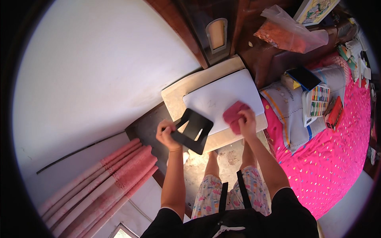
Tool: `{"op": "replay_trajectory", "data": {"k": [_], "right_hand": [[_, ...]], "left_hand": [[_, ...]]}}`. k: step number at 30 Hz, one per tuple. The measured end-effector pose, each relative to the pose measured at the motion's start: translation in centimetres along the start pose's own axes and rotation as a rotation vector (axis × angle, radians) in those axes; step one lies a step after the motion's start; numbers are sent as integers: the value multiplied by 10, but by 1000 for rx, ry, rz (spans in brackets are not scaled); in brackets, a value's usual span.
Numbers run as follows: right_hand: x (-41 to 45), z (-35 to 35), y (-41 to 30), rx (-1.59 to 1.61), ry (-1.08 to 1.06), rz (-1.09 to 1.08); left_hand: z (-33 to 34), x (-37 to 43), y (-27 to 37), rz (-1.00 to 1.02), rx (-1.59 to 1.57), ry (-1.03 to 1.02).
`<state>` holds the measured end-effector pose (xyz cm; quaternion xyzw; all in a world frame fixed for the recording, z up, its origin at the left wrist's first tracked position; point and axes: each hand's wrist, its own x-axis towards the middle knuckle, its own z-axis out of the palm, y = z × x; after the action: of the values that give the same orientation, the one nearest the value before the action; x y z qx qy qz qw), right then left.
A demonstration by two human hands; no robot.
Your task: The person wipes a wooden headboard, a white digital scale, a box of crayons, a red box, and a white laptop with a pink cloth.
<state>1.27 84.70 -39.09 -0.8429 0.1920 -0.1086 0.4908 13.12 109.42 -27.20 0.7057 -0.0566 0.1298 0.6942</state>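
My left hand [167,134] is closed on the edge of a flat black panel with cut-out slots [193,131], perhaps a stand or bookend. The panel is tilted above the front left of a cream padded stool or small table [208,78]. In my right hand [247,119] is a crumpled dark pink cloth [235,114], somewhat blurred. Beneath both hands a white flat board or closed laptop [217,95] with a faint mark lies on the cream top. The pink cloth is over its right part; whether they touch I cannot tell.
A bright pink dotted bedspread [321,166] is at right, with a grey pillow [294,119], a dark tablet [303,78], a tray of coloured strips [319,101] and a red box [335,114]. A plastic bag [288,35] rests on dark wood furniture. Pink curtains [119,181] hang at left.
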Motion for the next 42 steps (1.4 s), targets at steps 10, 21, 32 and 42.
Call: {"op": "replay_trajectory", "data": {"k": [10,21,32,42], "right_hand": [[17,84,-39,-384,-285,-360],[18,71,-65,-3,-2,-71],[78,157,-89,-250,-161,-361],[-60,109,-65,31,-75,-4]], "left_hand": [[-91,24,-8,-58,33,854],[-45,87,-70,-22,125,1053],[-81,86,-57,-214,-9,110],[-41,73,-70,-178,0,236]]}}
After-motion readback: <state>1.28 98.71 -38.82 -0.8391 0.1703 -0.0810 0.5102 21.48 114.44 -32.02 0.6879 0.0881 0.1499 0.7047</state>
